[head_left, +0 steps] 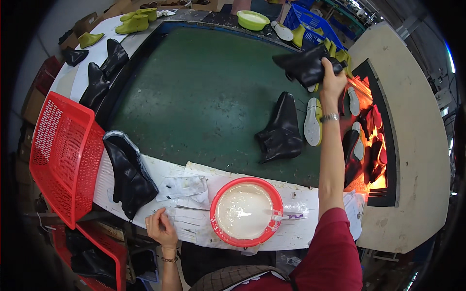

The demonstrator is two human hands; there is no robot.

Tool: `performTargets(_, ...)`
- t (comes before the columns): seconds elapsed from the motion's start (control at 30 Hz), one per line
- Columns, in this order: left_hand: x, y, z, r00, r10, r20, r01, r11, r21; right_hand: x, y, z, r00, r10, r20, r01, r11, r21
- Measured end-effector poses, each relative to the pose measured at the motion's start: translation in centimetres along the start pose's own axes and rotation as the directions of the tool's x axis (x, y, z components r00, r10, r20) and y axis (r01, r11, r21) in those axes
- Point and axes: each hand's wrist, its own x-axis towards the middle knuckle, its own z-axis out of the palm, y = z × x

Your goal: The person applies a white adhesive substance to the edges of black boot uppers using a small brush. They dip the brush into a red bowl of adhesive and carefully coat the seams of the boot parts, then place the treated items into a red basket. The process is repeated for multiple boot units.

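Note:
At the far right, my right hand (335, 80) is closed round a black ankle boot (306, 65), held up over the green work surface beside the glowing opening. My left hand (161, 229) rests at the near edge of the white table with its fingers curled in; nothing shows in it. Close by lies a black boot (127, 177) with a pale rim along its edge. A red bowl (278, 194) of creamy white liquid stands between my arms, a brush (290, 216) lying over its right side. On the green surface (194, 97) are another black boot (281, 131) and a yellow-edged sole (313, 123).
Right, an orange-lit heater opening (366, 186) in a beige panel holds several boots and soles. Red crates (63, 155) stand at left. Black boots (97, 82) and yellow-green shoe pieces (133, 24) lie far left. A green bowl (253, 20) and blue basket (315, 22) stand at the back.

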Motion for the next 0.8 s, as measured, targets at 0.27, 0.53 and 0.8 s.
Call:
performTargets(0.27,-0.3,0.1,-0.2,1.0,-0.022,0.009,0.022,1.0,0.001,-4.4,11.6,-4.0,0.714,0.699,0.043,-0.692,0.713,-0.108)
performTargets(0.53,-0.2,0.1,0.0,0.997,0.064,-0.032,-0.065,0.998,-0.026,-17.9,-5.6,-16.7,0.883,0.279,0.378,-0.067,0.871,-0.487)
performTargets(0.8,-0.2,0.1,-0.3,0.996,0.085,-0.019,-0.085,0.996,0.004,-30.7,-12.8,-23.1,0.733,0.554,0.395,-0.324,0.795,-0.513)
